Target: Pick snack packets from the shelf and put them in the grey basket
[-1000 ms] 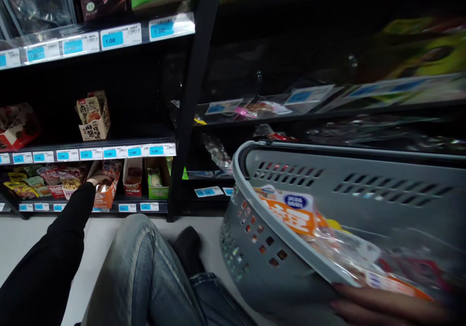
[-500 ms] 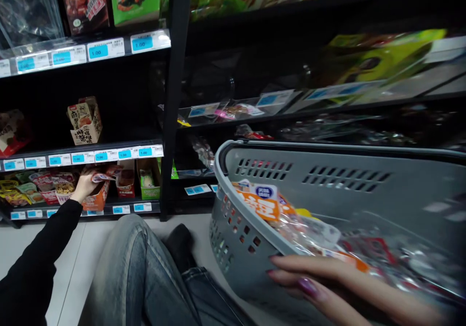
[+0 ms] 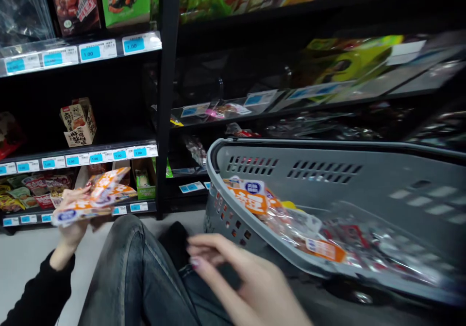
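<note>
My left hand (image 3: 70, 233) is closed on a few orange-and-white snack packets (image 3: 105, 190), held just in front of the bottom shelf. The packets are slightly smeared by motion. Over my knees, my right hand (image 3: 251, 280) is empty, its fingers loosely stretched out and apart. Beside it, on the right, stands a grey plastic basket (image 3: 382, 168) with slotted walls. Inside lie similar orange-and-white packets (image 3: 247, 199) and several clear-wrapped packets (image 3: 364, 243).
Black shelving (image 3: 166, 97) with price labels spans the front. Small snack bags (image 3: 36, 185) and a green box (image 3: 144, 180) sit on the bottom left shelf. A beige carton (image 3: 80, 124) stands one level up. My bent knee (image 3: 125, 248) is between my hands.
My left hand has drawn back from the bottom shelf, bringing the packets out towards me. My right hand has moved left, away from the basket's near rim.
</note>
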A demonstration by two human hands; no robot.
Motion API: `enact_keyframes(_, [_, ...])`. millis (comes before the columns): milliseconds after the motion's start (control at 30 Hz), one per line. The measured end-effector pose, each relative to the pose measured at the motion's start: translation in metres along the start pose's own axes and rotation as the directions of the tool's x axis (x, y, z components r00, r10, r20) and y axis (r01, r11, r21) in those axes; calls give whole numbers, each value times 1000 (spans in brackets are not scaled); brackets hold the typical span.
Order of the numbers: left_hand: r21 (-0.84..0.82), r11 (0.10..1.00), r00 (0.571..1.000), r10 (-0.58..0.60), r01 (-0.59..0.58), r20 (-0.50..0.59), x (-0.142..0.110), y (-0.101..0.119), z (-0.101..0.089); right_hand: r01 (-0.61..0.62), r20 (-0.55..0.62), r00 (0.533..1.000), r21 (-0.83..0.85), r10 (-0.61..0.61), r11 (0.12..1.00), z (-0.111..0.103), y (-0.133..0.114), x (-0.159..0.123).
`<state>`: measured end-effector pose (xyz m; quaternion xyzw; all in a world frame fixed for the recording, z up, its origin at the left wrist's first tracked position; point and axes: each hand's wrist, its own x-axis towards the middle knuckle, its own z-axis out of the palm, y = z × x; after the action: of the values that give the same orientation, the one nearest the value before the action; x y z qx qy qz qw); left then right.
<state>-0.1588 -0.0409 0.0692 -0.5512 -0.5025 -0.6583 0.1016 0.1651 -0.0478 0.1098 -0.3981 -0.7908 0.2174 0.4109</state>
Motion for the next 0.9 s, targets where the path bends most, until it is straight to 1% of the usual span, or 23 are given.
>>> enact_keyframes(33, [-120, 974, 980, -197, 193, -24, -6, 21, 8, -57, 8, 998, 26, 57, 998, 13, -4, 1])
enact_keyframes(67, [-241, 875, 907, -413, 420, 81, -12, 41, 18, -111, 5, 994, 52, 110, 993, 25, -6, 2])
enact_keyframes(100, [-335, 739, 810, -554, 585, 193, -16, 60, 29, -156, 10, 988, 84, 156, 984, 36, -7, 2])
enact_keyframes(133, [-391, 590, 705, -635, 707, 317, -20, 77, 41, -195, 28, 981, 124, 193, 973, 44, -7, 2])
enact_keyframes(167, [-422, 475, 631, -653, 772, 419, -23, 91, 53, -226, 49, 974, 173, 221, 959, 48, -5, 2])
enact_keyframes(200, [-441, 401, 588, -649, 803, 482, -25, 103, 64, -256, 69, 967, 225, 247, 940, 50, -3, 2])
enact_keyframes(233, [-442, 351, 557, -633, 825, 538, -26, 112, 75, -283, 88, 959, 268, 269, 921, 49, -1, 3])
enact_keyframes(267, [-438, 321, 538, -607, 840, 585, -27, 117, 85, -306, 97, 952, 292, 290, 906, 46, 2, 3])
enact_keyframes(333, [-415, 282, 499, -555, 865, 665, -28, 122, 100, -329, 79, 944, 272, 320, 904, 39, 6, 3])
enact_keyframes(400, [-401, 248, 470, -527, 882, 708, -33, 119, 113, -330, 7, 942, 195, 335, 924, 37, 11, 4])
enact_keyframes(467, [-413, 229, 467, -547, 882, 694, -42, 111, 124, -337, -64, 935, 147, 349, 930, 43, 16, 3])
enact_keyframes(500, [-419, 227, 468, -571, 879, 674, -49, 105, 129, -350, -67, 930, 145, 362, 925, 49, 20, 3])
enact_keyframes(533, [-415, 224, 461, -597, 882, 656, -57, 99, 133, -371, -47, 923, 149, 382, 916, 55, 23, 2])
enact_keyframes(567, [-403, 208, 438, -621, 891, 650, -65, 92, 135, -400, -12, 914, 150, 406, 904, 62, 28, 1])
enact_keyframes(600, [-382, 182, 404, -640, 906, 654, -73, 85, 137, -433, 28, 901, 146, 434, 889, 68, 32, 0])
enact_keyframes(667, [-324, 110, 315, -647, 940, 695, -86, 69, 137, -495, 84, 869, 144, 488, 857, 80, 42, -2])
enact_keyframes(733, [-247, 62, 230, -628, 967, 743, -92, 55, 133, -526, 119, 851, 219, 512, 822, 87, 52, -3])
enact_keyframes(800, [-199, -4, 155, -611, 980, 777, -91, 41, 128, -512, 170, 857, 384, 486, 769, 92, 61, -3])
enact_keyframes(867, [-199, -143, 77, -594, 969, 801, -87, 31, 124, -469, 214, 879, 547, 426, 693, 95, 69, -2])
enact_keyframes(900, [-204, -210, 45, -584, 956, 811, -86, 28, 123, -444, 218, 891, 598, 397, 668, 96, 72, -1])
